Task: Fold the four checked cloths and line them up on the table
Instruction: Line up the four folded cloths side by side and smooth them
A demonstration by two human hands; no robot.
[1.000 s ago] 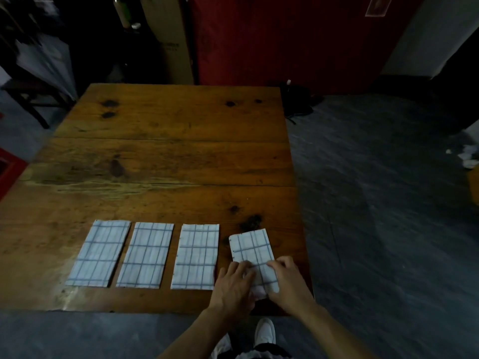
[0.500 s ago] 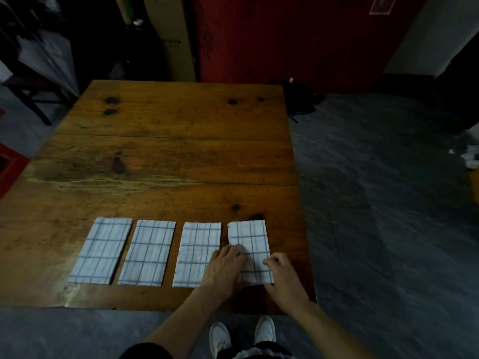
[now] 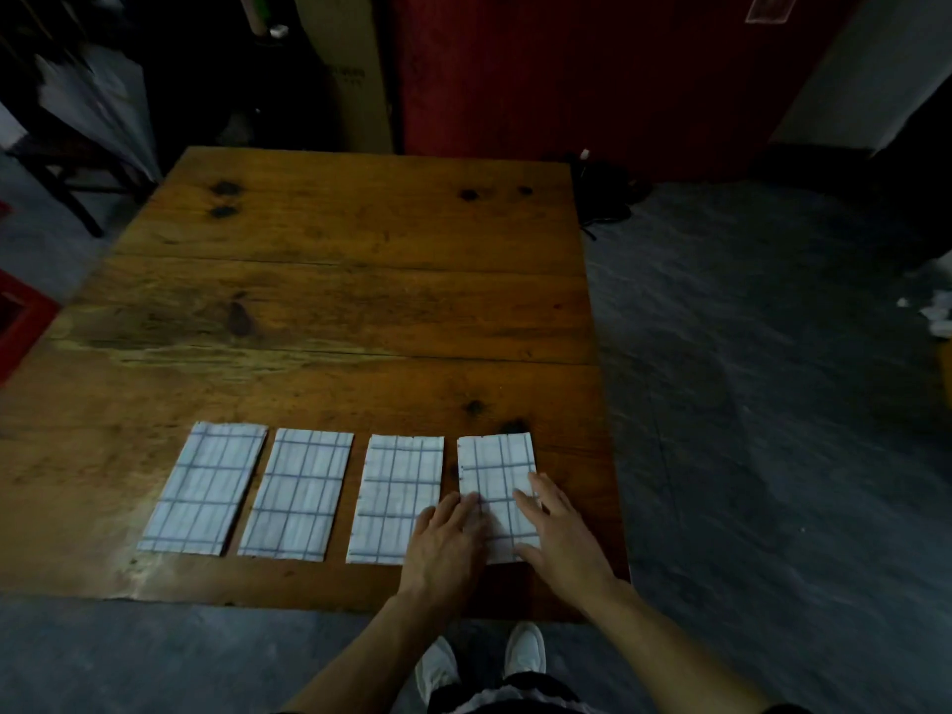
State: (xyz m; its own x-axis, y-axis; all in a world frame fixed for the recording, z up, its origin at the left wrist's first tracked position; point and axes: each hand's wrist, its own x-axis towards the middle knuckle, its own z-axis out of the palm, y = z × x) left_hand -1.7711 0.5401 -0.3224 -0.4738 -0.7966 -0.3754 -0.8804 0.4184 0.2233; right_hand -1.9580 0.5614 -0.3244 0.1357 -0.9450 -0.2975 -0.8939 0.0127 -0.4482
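Straightened up now, the fourth cloth [image 3: 495, 471] sits square beside the third cloth [image 3: 399, 494]. Left hand [image 3: 447, 546] and right hand [image 3: 559, 533] both press it flat-fingered onto the table [image 3: 335, 301], gripping nothing.

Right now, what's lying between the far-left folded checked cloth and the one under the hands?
Two more folded checked cloths: the second and the third, flat on the wooden table, each apart from its neighbours, in the head view.
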